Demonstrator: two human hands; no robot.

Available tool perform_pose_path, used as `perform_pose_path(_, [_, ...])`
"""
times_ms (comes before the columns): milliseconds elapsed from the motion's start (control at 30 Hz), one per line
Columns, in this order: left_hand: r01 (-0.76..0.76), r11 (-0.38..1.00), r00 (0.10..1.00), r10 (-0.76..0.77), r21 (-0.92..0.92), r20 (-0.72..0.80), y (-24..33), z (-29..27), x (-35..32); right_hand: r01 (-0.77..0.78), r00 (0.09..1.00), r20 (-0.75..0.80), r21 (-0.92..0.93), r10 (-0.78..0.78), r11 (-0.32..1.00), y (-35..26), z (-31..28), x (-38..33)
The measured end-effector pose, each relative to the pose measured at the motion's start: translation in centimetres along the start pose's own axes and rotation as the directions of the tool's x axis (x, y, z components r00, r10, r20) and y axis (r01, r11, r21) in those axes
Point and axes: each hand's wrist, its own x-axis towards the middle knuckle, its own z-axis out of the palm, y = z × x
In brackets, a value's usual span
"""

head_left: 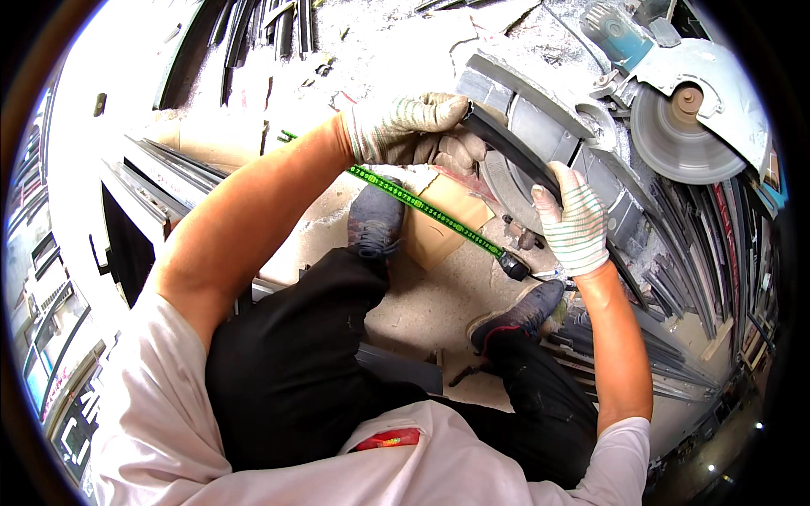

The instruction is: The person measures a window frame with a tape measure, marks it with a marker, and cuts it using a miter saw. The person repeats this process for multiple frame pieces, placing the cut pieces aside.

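Note:
In a striped knit glove, my left hand (405,131) is closed at the far-left end of a black profile strip (510,150). The strip slants down to the right, in front of the grey base of a cut-off saw (540,126). My right hand (574,218), gloved the same way, grips the strip further along, thumb on its near side. Beyond that hand the strip runs on toward the lower right, partly hidden. Below my hands, a bright green tape measure (434,214) is pulled out, its dark case (513,266) close to my right shoe.
The saw's bare disc blade (688,126) sits under a white guard at upper right. Bundles of dark profiles (688,244) lie to the right, with more offcuts (270,34) at upper left. A cardboard piece (443,223) lies between my shoes. Long grey profiles (156,181) stand left.

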Motion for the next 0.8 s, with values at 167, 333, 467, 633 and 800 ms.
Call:
perform_pose_path(167, [0.017,0.999,1.000,-0.018,0.034,0.015,-0.2,0.0,0.2,-0.024,0.999,0.030,0.005,0.024,1.000,0.0,-0.1,-0.3])
perform_pose_path(333, [0.064,0.992,0.995,-0.054,-0.109,0.089,-0.1,-0.5,0.2,0.003,1.000,0.014,-0.012,-0.003,1.000,0.2,-0.1,-0.5])
perform_pose_path(467, [0.071,0.997,0.997,-0.070,-0.043,0.036,0.7,0.2,0.0,0.016,1.000,-0.006,-0.020,-0.016,1.000,0.1,-0.5,-0.6])
perform_pose_path(633, [0.094,0.921,0.994,-0.067,-0.378,0.083,0.7,1.7,0.3,0.074,0.996,-0.038,-0.044,-0.075,0.996,-0.6,-1.5,-0.5])
perform_pose_path(800, [0.124,0.955,0.971,-0.062,-0.268,0.230,0.7,1.0,0.5,0.086,0.995,-0.051,-0.035,-0.088,0.996,-0.7,-1.9,-0.8])
